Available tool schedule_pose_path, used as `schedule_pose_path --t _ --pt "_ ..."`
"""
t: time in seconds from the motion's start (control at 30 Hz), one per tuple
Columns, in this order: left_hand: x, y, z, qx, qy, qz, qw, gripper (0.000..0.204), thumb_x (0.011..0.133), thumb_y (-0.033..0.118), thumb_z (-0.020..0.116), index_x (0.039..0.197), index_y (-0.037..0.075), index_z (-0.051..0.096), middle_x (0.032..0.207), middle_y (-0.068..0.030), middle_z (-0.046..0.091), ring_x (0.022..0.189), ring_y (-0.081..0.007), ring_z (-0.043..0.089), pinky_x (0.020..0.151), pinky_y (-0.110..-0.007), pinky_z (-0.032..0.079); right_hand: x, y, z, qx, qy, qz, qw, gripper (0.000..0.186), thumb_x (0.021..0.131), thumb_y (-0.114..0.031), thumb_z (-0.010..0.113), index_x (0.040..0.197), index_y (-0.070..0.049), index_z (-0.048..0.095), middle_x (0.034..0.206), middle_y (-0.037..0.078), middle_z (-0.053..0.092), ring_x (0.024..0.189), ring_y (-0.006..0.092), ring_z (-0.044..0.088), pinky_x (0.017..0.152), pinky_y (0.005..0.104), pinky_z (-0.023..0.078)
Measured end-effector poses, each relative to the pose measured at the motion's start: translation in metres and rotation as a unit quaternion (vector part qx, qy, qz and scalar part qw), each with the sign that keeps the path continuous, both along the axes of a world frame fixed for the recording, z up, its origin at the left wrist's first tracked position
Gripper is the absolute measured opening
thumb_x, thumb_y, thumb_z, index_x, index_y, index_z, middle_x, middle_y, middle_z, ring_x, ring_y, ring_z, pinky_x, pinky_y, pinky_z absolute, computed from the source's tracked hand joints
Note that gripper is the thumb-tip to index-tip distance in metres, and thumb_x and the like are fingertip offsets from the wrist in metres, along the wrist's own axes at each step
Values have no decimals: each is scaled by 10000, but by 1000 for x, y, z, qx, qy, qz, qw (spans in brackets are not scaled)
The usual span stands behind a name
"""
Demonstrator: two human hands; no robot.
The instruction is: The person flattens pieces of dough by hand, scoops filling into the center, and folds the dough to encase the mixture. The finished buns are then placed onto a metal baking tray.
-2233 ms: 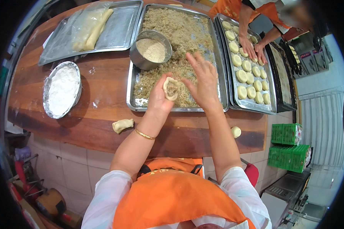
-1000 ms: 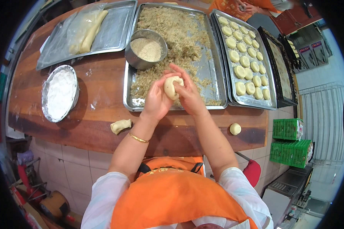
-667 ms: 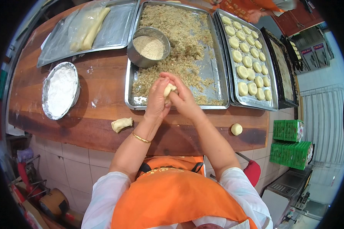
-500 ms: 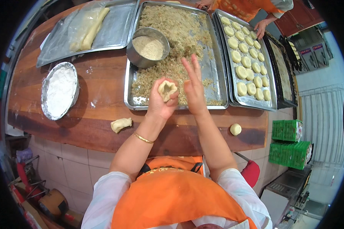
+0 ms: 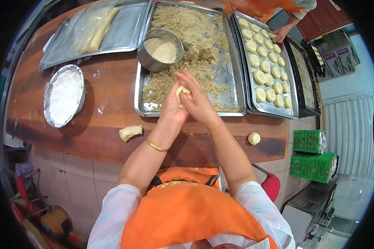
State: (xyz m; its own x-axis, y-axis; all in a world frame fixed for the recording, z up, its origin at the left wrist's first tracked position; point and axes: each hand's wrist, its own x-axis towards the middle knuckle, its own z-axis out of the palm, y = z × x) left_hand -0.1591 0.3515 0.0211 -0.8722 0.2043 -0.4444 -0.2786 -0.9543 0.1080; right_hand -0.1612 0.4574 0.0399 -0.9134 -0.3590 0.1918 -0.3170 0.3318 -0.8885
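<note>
A hollowed piece of pale dough (image 5: 181, 95) sits between my two hands, above the near edge of the large tray of crumbly filling (image 5: 242, 89). My left hand (image 5: 171, 108) cups it from the left, fingers curled around it. Against it from the right presses my right hand (image 5: 200, 106), its thumb on the dough's rim and its fingers held together across the left fingertips. Part of the dough is hidden by the fingers. A short dough lump (image 5: 130, 133) lies on the wooden table left of my forearms, and a round dough ball (image 5: 254, 138) to their right.
A metal pot (image 5: 151, 62) of pale crumbs stands in the filling tray. Left are a bowl of white flour (image 5: 79, 106) and a tray (image 5: 131, 29) with plastic-covered dough. At right, a co-worker's hand (image 5: 281, 34) touches a tray of round dough cakes (image 5: 294, 108).
My right hand has come in from its raised, spread pose onto the dough, which my left hand still holds. The co-worker's hand has moved onto the cakes.
</note>
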Motion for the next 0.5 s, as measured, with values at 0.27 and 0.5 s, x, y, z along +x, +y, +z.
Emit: schedule_pose_path --t 0.27,0.5 --pt "3 -28 -16 -72 -8 -46 996 321 1050 339 475 1119 49 596 1057 -120 641 956 -228 627 858 -408 565 15 25 23 24 96 -113 989 362 879 -47 651 1239 -81 643 1275 190 610 1197 383 562 1032 440 443" --pt "29 -53 -7 11 36 1 999 362 1049 267 481 1180 -62 557 1119 -204 607 1000 -319 624 845 -371 603 99 87 12 248 51 -112 961 159 835 -59 718 985 -22 679 926 169 665 872 376 646 755 427 528"
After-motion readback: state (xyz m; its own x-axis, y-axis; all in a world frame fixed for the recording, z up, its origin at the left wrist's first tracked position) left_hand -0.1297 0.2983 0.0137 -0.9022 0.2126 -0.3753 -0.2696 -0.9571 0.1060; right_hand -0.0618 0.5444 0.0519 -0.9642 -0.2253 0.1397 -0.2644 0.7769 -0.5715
